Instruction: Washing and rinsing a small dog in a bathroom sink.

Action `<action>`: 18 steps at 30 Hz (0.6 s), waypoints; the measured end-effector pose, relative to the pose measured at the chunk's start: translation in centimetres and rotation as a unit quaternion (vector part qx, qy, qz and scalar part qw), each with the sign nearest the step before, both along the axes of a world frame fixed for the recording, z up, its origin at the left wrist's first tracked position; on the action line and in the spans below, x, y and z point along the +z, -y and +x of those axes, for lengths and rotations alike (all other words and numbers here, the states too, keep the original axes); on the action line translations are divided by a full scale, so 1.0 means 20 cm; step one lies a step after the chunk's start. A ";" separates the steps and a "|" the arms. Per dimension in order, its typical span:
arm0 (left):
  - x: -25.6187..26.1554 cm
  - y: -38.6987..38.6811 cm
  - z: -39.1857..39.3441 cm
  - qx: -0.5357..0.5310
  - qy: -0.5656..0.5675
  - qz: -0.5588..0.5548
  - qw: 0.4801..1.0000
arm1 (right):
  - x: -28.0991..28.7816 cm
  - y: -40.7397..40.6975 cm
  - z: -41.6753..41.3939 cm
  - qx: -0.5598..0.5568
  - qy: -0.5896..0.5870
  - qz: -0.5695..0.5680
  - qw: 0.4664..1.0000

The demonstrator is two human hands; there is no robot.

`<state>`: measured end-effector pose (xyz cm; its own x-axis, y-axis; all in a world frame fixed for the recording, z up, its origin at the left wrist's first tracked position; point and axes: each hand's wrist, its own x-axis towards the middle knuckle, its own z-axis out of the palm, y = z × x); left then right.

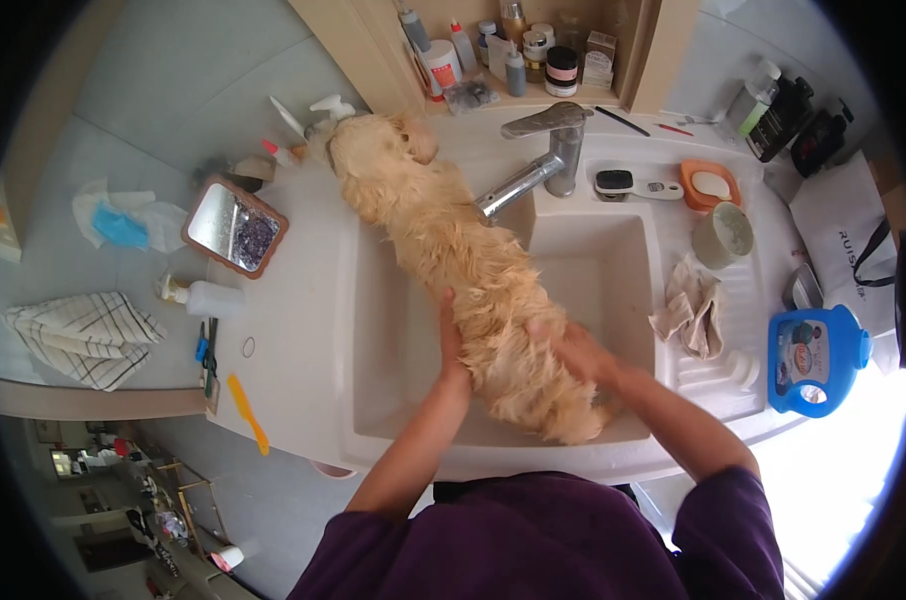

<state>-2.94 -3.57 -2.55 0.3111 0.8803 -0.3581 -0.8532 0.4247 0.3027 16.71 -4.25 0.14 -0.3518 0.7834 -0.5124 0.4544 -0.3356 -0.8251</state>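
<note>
A cream-tan dog (479, 277) with wet, tufted fur stretches across the white sink basin (393, 375). Its hind end is near the front rim, and its head lies on the counter at the far left, pointing away from me. My left hand (454, 341) holds the dog's left flank, fingers partly hidden by the body. On the other side, my right hand (573, 349) grips the lower back, its fingertips blurred in the fur. The chrome faucet (524, 184) reaches over the basin, its spout end close to the dog's side.
Right of the basin are a hairbrush (636, 184), a soap dish (712, 185), a cup (723, 235), a crumpled cloth (693, 307) and a blue detergent jug (817, 360). Leftward lie a framed mirror (235, 226), a pump bottle (212, 298) and a yellow comb (248, 414). Bottles fill the shelf (603, 94) behind.
</note>
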 end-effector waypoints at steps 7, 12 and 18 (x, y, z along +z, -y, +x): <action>0.07 0.29 0.28 0.000 -0.441 0.010 0.897 | -0.37 -0.70 -0.25 -0.052 -0.398 -0.145 0.904; 0.01 0.08 0.08 0.115 -0.312 -0.020 0.943 | -0.08 -0.36 -0.07 0.192 -0.027 0.285 0.939; 0.11 -0.19 -0.04 0.182 -0.403 0.000 0.897 | 0.24 0.08 -0.02 0.255 0.190 0.313 0.895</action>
<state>-3.81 0.19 -0.37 -0.3578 0.8706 -0.3376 -0.4387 0.1624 0.8838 16.38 -5.90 4.89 -0.6389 0.7463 -0.1869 0.7044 0.4697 -0.5321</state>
